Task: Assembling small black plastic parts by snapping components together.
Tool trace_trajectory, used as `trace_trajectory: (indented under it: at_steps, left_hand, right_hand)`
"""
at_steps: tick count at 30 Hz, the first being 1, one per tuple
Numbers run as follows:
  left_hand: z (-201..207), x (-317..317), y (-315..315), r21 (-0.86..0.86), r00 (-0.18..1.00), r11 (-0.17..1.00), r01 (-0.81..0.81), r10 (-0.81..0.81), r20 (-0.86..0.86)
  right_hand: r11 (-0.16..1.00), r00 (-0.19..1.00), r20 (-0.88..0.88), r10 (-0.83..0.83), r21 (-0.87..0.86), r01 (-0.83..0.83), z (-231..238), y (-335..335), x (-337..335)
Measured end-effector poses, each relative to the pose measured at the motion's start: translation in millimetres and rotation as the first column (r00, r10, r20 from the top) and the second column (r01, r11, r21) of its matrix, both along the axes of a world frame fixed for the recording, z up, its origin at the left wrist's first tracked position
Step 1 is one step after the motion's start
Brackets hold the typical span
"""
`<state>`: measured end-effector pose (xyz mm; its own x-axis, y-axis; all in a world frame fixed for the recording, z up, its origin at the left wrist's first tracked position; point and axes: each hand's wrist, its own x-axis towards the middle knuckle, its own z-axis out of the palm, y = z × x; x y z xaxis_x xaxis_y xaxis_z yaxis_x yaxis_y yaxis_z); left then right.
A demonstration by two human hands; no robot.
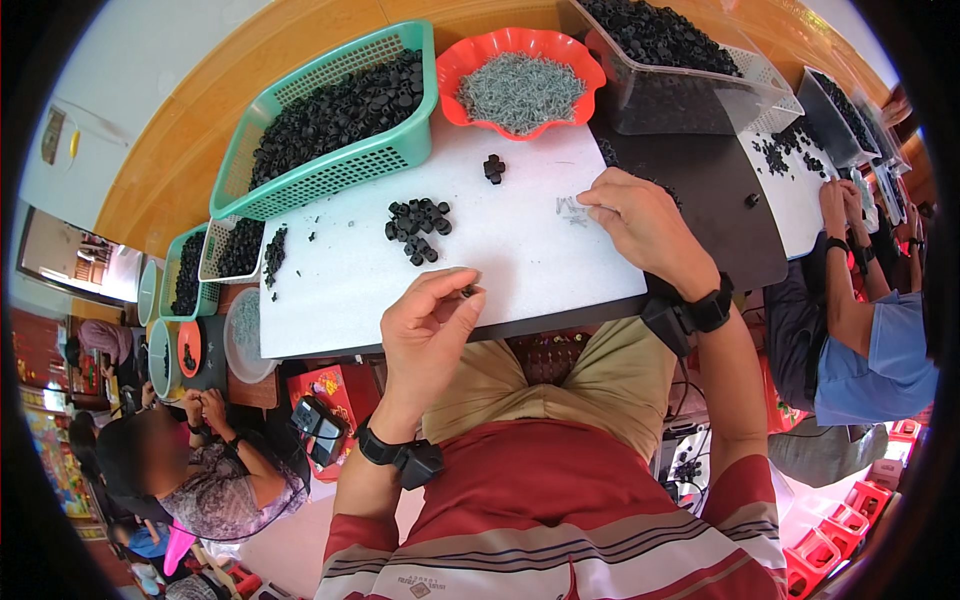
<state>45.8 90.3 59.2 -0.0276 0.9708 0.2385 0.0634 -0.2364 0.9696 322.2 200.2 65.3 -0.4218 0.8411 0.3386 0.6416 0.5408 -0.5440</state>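
Observation:
My left hand [432, 325] is at the near edge of the white sheet [340, 285], thumb and fingertips closed on a small black plastic part [468, 291], mostly hidden by the fingers. Farther right, my right hand [645, 225] reaches over the sheet with its fingertips pressed together beside a few loose silver screws [572, 209]. Whether a screw is in that pinch is too small to make out. Between the hands and the baskets lies a cluster of black plastic parts [417, 228]. A smaller group of black parts [493, 169] sits beyond it.
A green basket [330, 178] of black parts and a red scalloped bowl [452, 75] of screws stand at the back. Right of them is a clear bin [660, 100] of black parts. Smaller baskets [208, 270] stand left. Co-workers sit left and right.

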Motion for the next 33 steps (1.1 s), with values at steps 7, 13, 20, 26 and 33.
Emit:
trace_trajectory:
  at_steps: [7,13,20,26,33]
  left_hand:
    - [-2.9,13.6,-4.8,-0.079,0.996,0.994,0.074,-0.071,0.045]
    - [-6.4,18.7,-5.7,-0.086,0.994,0.992,0.097,-0.094,0.047]
    - [-4.0,21.0,-7.0,-0.151,0.993,0.982,0.111,-0.103,0.055]
    - [-2.8,20.7,-4.8,-0.173,0.98,0.978,0.113,-0.082,0.18]
    - [-5.1,21.3,0.6,-0.212,0.912,0.961,0.176,-0.079,0.402]
  right_hand:
    - [0.996,0.988,0.149,-0.049,-0.065,0.059,6.8,0.5,-8.4]
    - [0.991,0.974,0.211,-0.079,-0.089,0.099,11.7,1.5,-15.5]
    - [0.994,0.969,0.232,-0.081,-0.048,0.095,7.4,-2.8,-14.1]
    - [0.997,0.997,-0.056,-0.06,0.047,0.063,16.1,-19.1,-15.1]
    - [0.997,0.939,-0.342,-0.028,-0.079,0.0,29.8,-46.4,-31.3]
